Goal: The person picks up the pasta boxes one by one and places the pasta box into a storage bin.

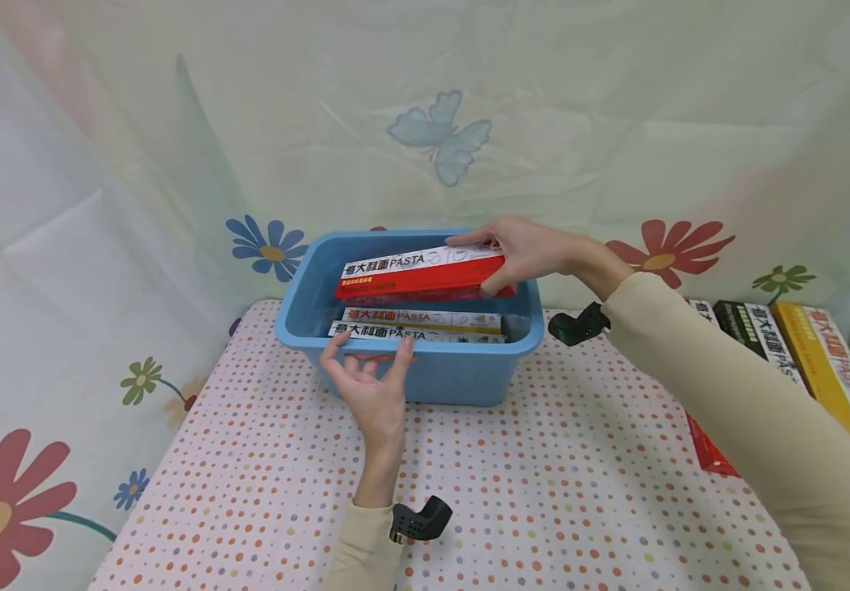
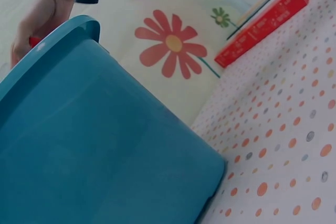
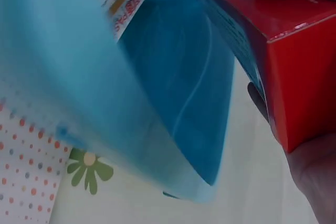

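Observation:
A blue plastic bin stands on the dotted cloth. My right hand grips the right end of a red-and-white pasta box, fingers on its far side and thumb on its front. The box slants over the bin's opening, right end higher. In the right wrist view, the red end of the pasta box shows large above the bin's inner wall. My left hand holds the bin's front rim near its left part. Just behind that rim, two more pasta boxes lie side by side inside.
At the right, several pasta boxes with black, yellow and red sides lie on the dotted tablecloth, partly behind my right sleeve. A flowered curtain hangs behind the bin.

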`<state>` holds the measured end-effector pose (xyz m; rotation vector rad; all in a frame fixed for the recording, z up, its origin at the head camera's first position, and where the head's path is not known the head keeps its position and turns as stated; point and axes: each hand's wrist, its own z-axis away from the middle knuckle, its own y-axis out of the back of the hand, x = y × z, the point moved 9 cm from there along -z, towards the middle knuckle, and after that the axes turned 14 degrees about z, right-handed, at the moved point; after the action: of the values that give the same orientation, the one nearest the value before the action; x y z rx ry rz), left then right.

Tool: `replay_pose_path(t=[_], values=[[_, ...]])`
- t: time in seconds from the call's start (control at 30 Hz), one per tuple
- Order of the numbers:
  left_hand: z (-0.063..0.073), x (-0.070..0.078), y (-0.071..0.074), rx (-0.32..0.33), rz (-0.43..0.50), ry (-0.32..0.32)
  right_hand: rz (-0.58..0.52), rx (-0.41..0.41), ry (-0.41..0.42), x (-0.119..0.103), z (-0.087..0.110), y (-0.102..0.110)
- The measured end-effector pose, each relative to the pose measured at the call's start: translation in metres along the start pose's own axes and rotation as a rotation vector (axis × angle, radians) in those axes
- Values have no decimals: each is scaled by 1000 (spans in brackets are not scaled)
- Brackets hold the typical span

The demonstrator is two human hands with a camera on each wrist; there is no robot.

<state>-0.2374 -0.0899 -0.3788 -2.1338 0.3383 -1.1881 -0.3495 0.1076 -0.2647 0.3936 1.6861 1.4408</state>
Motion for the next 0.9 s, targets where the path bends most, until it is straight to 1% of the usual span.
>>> replay_pose_path(t=[0.23,0.4,0.53,0.77,0.9], values=[[1,1,1,8,-2,6,-20,-26,-20,0,-18,-3],[4,1,1,13,9,12,-33,-63,-43,2,-25,-9],[6,2,-1,4,10,7,-43,-75,-50,5,-31,-14],[7,6,0,13,18,-2,-87,-89,-12,6,-37,-18],[7,7,1,13,22,-6,-96,-104,-7,8,-40,-23]])
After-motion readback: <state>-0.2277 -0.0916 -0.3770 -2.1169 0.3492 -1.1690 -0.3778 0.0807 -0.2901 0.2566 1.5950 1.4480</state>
